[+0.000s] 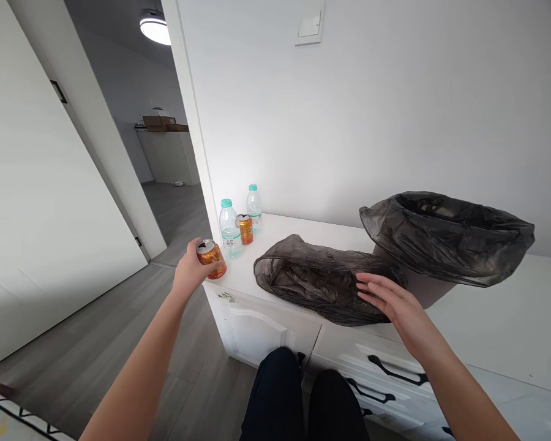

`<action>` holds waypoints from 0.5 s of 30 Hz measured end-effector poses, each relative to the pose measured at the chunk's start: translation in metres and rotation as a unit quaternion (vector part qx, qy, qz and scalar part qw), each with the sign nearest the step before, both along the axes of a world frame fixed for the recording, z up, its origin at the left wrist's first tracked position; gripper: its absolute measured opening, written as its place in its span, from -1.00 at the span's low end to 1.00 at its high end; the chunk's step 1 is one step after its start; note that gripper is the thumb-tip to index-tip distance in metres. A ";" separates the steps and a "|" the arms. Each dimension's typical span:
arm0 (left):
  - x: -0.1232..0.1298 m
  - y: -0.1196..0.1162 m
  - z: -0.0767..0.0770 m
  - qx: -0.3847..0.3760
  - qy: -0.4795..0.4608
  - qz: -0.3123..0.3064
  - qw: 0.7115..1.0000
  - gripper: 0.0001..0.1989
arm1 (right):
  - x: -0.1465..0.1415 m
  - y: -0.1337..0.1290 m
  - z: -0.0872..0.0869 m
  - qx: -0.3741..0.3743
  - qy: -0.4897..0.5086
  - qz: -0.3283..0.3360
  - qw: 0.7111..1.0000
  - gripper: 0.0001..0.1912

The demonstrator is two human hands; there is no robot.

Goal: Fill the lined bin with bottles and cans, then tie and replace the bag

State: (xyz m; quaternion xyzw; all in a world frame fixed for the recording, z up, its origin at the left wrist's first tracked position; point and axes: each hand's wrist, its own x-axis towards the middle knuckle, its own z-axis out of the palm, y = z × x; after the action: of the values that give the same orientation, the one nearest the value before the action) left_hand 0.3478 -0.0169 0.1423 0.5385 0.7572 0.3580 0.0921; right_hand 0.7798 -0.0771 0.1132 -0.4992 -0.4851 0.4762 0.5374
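Note:
At the left end of the white cabinet top, my left hand (191, 268) is wrapped round an orange soda can (215, 262), which stands upright with its top opened. Just behind it are a clear plastic bottle with a teal cap (231, 236), a second orange can (245, 230) and another teal-capped bottle (254, 208). A dark, see-through garbage bag (312, 278) lies on its side in the middle, its mouth gaping toward the left. Over the right part of that bag hovers my right hand (397, 306), fingers spread and holding nothing; whether the fingertips touch the plastic I cannot tell.
A bin lined with a black bag (445, 239) stands on the cabinet to the right. The white cabinet (257, 324) has doors and drawers with black handles close to my knees. Left of it are an open doorway and a white door (50, 202). Behind rises a wall with a switch (309, 26).

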 end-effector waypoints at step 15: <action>0.022 0.000 -0.011 0.120 0.106 0.026 0.987 -0.06 | 0.004 -0.041 0.010 0.097 -0.133 -0.046 0.985 -0.50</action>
State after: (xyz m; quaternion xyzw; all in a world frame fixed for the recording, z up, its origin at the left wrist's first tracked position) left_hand 0.3697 -0.0171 0.1316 0.5609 0.7279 0.3894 -0.0631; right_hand 0.7837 -0.1182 0.1232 -0.5254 -0.5727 0.3310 0.5352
